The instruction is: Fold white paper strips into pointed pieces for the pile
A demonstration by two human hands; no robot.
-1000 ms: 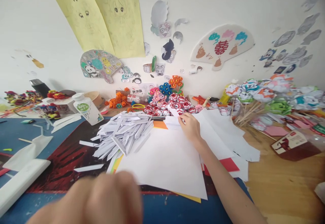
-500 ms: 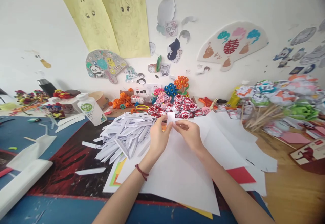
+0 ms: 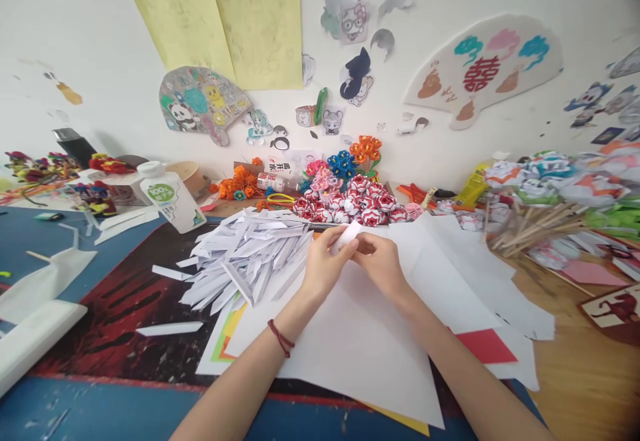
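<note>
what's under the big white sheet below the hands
Green, yellow and orange paper pokes out, with a dark mat beneath; whatever else lies under the white sheet is covered.

Two hands, one held strip, two fans

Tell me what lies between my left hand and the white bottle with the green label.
In the head view, the heap of folded white paper strips lies between your left hand and the white bottle.
</note>
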